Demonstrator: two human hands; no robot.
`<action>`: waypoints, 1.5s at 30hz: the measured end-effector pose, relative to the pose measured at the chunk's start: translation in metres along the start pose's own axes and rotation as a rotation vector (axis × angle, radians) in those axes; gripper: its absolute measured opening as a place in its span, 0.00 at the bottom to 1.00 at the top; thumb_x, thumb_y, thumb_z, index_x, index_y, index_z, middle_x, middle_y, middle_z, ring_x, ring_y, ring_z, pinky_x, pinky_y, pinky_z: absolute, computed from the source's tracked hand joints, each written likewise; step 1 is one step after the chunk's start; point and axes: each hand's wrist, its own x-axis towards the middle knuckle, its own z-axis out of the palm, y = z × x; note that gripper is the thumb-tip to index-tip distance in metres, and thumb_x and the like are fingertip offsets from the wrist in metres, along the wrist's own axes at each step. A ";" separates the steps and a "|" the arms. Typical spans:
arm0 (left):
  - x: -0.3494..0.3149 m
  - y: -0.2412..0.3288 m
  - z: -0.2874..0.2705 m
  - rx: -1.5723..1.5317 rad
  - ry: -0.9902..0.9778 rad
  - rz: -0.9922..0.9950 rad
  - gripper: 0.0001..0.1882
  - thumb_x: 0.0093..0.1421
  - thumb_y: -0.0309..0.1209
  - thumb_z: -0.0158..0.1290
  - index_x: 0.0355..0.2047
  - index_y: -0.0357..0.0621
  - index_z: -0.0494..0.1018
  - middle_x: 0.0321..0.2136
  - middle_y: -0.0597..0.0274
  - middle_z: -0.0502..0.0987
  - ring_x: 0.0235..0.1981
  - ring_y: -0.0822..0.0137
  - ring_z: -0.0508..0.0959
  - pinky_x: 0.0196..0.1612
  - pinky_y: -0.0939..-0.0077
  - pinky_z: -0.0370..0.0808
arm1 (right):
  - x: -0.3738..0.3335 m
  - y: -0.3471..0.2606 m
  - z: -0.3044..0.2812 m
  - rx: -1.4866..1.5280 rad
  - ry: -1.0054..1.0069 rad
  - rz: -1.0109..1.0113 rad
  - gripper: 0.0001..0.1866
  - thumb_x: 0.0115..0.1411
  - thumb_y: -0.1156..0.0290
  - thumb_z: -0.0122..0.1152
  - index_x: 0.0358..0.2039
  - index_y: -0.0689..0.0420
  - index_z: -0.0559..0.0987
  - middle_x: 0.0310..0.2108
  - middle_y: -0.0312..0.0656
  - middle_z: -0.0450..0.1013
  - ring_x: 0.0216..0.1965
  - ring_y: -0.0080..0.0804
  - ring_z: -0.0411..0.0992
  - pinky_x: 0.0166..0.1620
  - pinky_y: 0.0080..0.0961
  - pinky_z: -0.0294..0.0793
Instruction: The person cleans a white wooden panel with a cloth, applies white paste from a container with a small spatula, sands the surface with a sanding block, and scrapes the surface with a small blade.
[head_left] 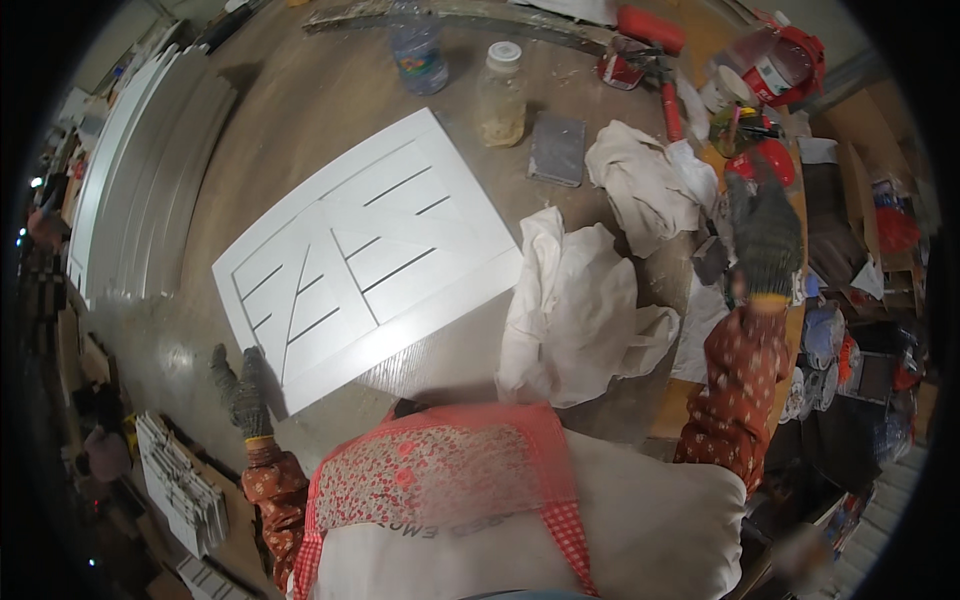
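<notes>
A white panel [440,250] with dark straight grooves lies aslant on the brown table. My left hand [240,392], in a dark grey knitted glove, is at the panel's near left edge. Its thumb and fingers are apart, and the fingertips seem to touch that edge. My right hand [766,238], gloved the same way, reaches far forward over the table's right side. Its fingertips are blurred against a red round object [775,163], so any grip there cannot be made out. Crumpled white cloths [575,310] lie between the panel and my right arm.
Behind the panel stand a clear jar with a white lid [502,95], a plastic bottle [418,50] and a flat grey block [556,150]. A red-handled tool [671,110] lies at the far right. Long white panels [150,170] are stacked on the left.
</notes>
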 end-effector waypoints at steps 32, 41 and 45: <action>-0.179 0.056 -0.018 -0.863 -0.210 -0.540 0.26 0.55 0.34 0.58 0.50 0.33 0.66 0.40 0.53 0.76 0.39 0.66 0.78 0.42 0.74 0.76 | -0.037 -0.268 0.052 0.251 -0.471 -0.800 0.30 0.49 0.67 0.59 0.55 0.50 0.69 0.49 0.45 0.70 0.45 0.46 0.70 0.48 0.41 0.69; -0.131 0.020 0.023 -0.813 -0.271 -0.178 0.16 0.63 0.30 0.48 0.45 0.29 0.71 0.46 0.51 0.76 0.49 0.63 0.75 0.56 0.70 0.69 | -0.013 -0.273 0.059 0.339 -0.215 -0.963 0.22 0.49 0.69 0.59 0.48 0.46 0.75 0.46 0.37 0.71 0.43 0.40 0.68 0.45 0.39 0.69; -0.124 0.001 0.028 -0.986 -0.293 -0.127 0.17 0.63 0.31 0.49 0.46 0.27 0.71 0.45 0.47 0.76 0.49 0.60 0.75 0.57 0.66 0.69 | 0.000 -0.302 0.074 0.348 -0.300 -0.992 0.21 0.47 0.71 0.58 0.45 0.46 0.77 0.43 0.39 0.72 0.45 0.42 0.68 0.48 0.39 0.66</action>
